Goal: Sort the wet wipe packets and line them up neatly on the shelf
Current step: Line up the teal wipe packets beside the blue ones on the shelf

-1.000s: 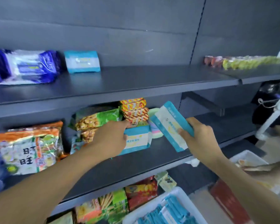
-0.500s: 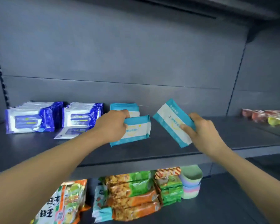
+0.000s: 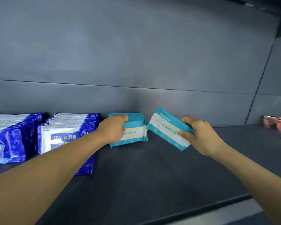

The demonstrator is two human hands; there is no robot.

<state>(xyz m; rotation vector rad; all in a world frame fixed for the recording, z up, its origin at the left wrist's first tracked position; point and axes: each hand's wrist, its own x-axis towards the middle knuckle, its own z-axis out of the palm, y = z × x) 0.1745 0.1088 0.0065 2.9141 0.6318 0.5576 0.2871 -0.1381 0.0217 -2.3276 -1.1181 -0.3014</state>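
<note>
Packets look soft, light and slippery; a hold on the short ends seems safest. Right hand [image 3: 199,135] grips a tilted teal packet [image 3: 166,129] above the shelf [image 3: 152,172]. Left hand [image 3: 113,129] holds the teal stack [image 3: 133,135] just left. Beyond, blue packs [image 3: 63,137] read "75% 酒精".

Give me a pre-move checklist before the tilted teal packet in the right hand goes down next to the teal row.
1. Right hand grips the tilted teal packet firmly: ok, thumb and fingers close on its right end.
2. Left hand steadies the teal row: ok, it rests on the front packet.
3. Free shelf space right of the row: ok, bare surface there.
4. Packet upright to match the row: not ok, it is tilted and off the shelf.
5. Same kind as the row: ok, same teal and white print.
6. Blue packets kept separate: ok, they stand left of the teal row.
</note>
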